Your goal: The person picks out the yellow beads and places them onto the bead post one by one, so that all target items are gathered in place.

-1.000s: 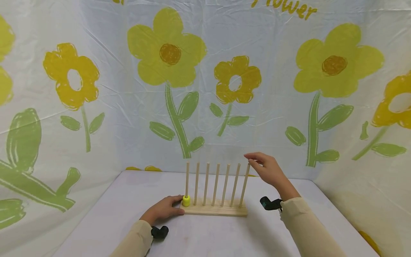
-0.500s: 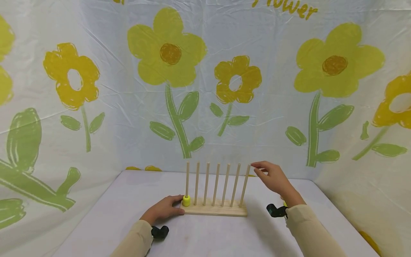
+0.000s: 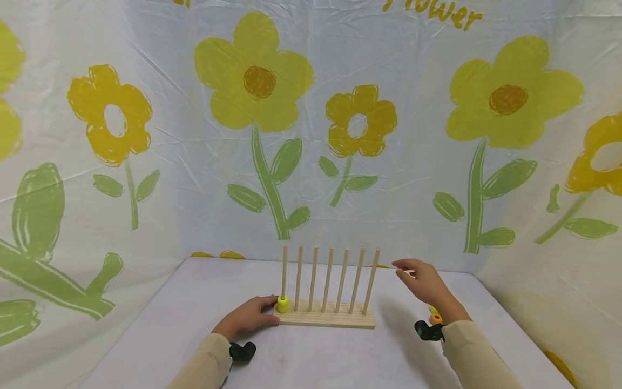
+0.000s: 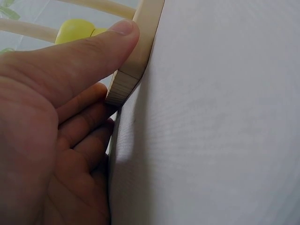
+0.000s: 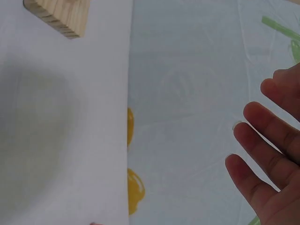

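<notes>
A wooden peg stand (image 3: 326, 320) has a row of several upright pegs on a flat base. Yellow beads (image 3: 283, 304) sit at the foot of its leftmost peg; whether one or two, I cannot tell. My left hand (image 3: 250, 314) grips the base's left end, the thumb on the front edge and the fingers behind, as the left wrist view confirms with the thumb (image 4: 93, 56) against the wood. Out to the right, above the table, my right hand (image 3: 423, 281) hovers with relaxed fingers and holds nothing. The fingers (image 5: 258, 136) are spread apart in the right wrist view.
An orange bead (image 3: 435, 319) and a yellow-green bead (image 3: 432, 309) lie on the white table (image 3: 311, 356), partly hidden by my right wrist. A flower-printed cloth (image 3: 408, 205) hangs behind the table and along both sides.
My right hand has moved away from the top of the rightmost peg, to the right and down. The orange bead has come into sight beside the wrist. The left hand stays put.
</notes>
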A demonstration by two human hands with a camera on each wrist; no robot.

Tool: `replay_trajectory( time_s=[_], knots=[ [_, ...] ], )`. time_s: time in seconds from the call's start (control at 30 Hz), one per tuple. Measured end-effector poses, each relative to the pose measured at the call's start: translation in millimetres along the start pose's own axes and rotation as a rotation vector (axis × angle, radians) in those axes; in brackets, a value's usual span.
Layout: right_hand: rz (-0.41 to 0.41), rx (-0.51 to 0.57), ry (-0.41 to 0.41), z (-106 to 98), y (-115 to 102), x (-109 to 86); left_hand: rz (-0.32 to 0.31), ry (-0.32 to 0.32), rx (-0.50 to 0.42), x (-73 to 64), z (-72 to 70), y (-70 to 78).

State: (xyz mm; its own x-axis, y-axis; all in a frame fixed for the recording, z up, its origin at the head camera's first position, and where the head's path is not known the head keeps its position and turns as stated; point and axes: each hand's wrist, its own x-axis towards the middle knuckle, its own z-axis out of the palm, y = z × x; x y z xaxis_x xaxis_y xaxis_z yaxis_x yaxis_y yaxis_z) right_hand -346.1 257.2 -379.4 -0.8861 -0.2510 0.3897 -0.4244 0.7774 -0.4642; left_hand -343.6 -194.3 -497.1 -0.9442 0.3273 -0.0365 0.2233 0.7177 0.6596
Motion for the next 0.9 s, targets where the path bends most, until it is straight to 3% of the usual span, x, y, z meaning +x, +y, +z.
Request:
replay_trajectory(
  time_s=[0.23, 0.53, 0.9],
  knots=[
    [0.037, -0.010, -0.022, 3, 17, -6.4, -0.014, 0.004, 0.002, -1.9, -0.6, 2.5],
    [0.135, -0.013, -0.079, 4, 34, -16.1, 0.039, 0.014, -0.006, -5.5, -0.9, 3.9],
    [0.195, -0.056, -0.120, 4, 55, -24.2, 0.041, 0.008, -0.002, -5.3, -1.3, 4.0]
  ],
)
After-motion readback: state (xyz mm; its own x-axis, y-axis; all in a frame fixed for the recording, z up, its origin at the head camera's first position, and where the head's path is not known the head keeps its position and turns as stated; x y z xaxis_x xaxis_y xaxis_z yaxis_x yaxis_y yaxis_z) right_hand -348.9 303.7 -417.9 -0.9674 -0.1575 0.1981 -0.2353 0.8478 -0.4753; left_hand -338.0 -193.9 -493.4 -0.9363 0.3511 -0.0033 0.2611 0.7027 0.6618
